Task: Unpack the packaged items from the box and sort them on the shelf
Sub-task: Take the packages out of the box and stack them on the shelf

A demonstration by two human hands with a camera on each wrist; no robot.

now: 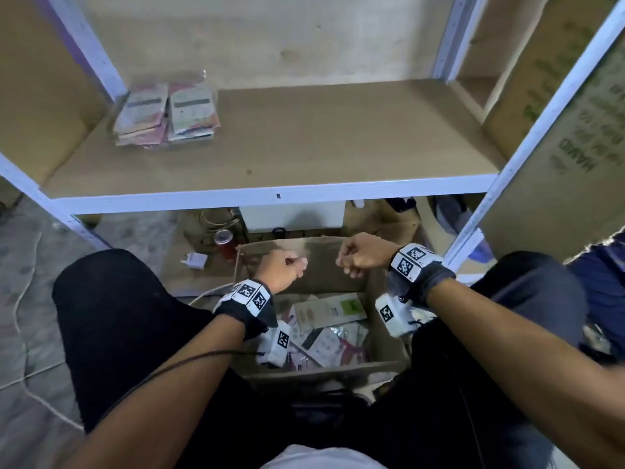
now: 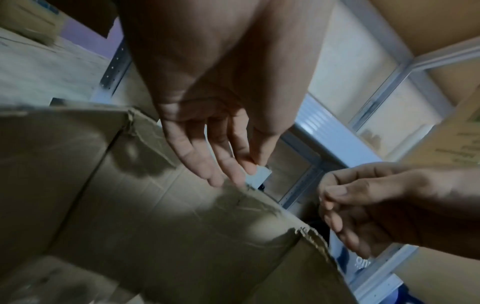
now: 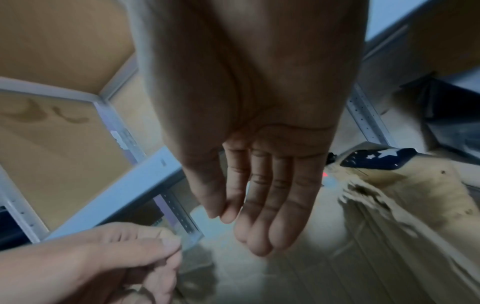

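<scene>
An open cardboard box point(image 1: 318, 262) stands on the floor between my knees, holding several flat packaged items point(image 1: 329, 311). My left hand point(image 1: 285, 269) hovers over its far left corner, fingers loosely curled and holding nothing. My right hand point(image 1: 362, 253) hovers over the far right rim, also loosely curled and holding nothing. In the left wrist view the left hand point(image 2: 221, 144) hangs relaxed above the box wall point(image 2: 130, 205). The right wrist view shows the right hand point(image 3: 259, 195) with near-straight fingers above the box point(image 3: 389, 257). Two stacks of packets point(image 1: 167, 113) lie at the back left of the shelf board point(image 1: 304, 137).
White metal uprights point(image 1: 548, 106) frame the shelf. A large printed carton point(image 1: 575, 147) stands at the right. Under the shelf sit a white box point(image 1: 292, 214), a red can point(image 1: 226, 243) and a white plug point(image 1: 195, 260). My black-trousered legs flank the box.
</scene>
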